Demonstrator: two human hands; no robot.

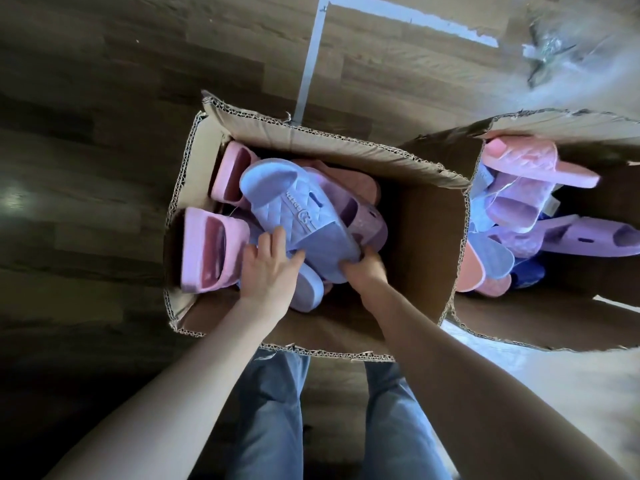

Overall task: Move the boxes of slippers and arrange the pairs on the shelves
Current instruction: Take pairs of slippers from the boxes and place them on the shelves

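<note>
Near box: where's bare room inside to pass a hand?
Free: bare cardboard between the blue slipper and the right wall of the near box. Crowded: pink slippers fill the left side; second box is heaped.

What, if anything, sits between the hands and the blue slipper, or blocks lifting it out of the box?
Nothing visible. Left hand and right hand both hold the blue slipper, which lies atop the pile; the cardboard box is open above. Shelves are out of view.
</note>
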